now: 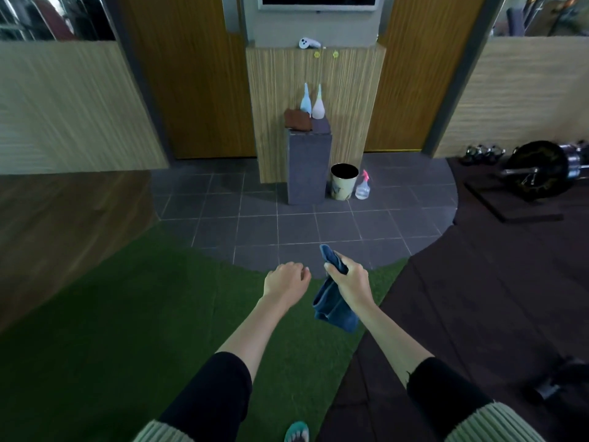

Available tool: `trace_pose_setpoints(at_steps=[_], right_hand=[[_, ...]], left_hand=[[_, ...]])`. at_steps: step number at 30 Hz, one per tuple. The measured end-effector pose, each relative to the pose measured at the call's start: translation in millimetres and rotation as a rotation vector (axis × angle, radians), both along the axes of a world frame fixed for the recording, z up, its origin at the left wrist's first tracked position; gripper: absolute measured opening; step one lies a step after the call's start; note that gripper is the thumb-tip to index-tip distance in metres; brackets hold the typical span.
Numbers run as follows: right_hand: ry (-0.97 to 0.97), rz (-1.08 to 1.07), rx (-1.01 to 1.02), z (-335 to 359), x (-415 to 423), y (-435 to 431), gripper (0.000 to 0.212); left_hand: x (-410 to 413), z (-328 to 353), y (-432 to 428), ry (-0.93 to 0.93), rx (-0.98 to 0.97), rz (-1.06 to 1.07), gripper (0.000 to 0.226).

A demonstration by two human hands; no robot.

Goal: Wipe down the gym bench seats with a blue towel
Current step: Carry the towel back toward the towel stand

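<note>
My right hand (349, 279) is closed around a blue towel (334, 309), which sticks out above my fist and hangs in folds below it. My left hand (287, 277) hovers just to the left of the towel, fingers curled loosely with nothing in them. Both hands are held out in front of me over the edge where green turf meets grey floor tiles. No gym bench seat is in view.
Ahead stands a grey pedestal (307, 164) with a brown cloth (298, 120) and two pale bottles (312, 103) on top. Beside it on the floor sit a bin (343, 183) and a spray bottle (363, 186). A loaded barbell (538, 170) lies at right.
</note>
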State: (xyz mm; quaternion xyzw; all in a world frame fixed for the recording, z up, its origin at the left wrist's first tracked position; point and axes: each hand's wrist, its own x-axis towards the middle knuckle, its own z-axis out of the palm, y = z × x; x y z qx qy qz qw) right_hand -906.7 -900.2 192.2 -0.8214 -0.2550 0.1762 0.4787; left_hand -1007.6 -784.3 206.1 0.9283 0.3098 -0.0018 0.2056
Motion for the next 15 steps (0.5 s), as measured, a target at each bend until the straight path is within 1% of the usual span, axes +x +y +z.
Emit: trace_pose_setpoints(at_steps=[10, 15], right_hand=[[0.028, -0.022, -0.017, -0.2, 159.1, 110.4, 0.045], [0.016, -0.01, 0.002, -6.8, 254.6, 158.6, 0.043]], left_hand=[[163.2, -1.5, 111.4, -0.006, -0.062, 0.017, 0.037], [255.6, -8.2, 160.3, -0.029, -0.053, 0.024, 0.037]])
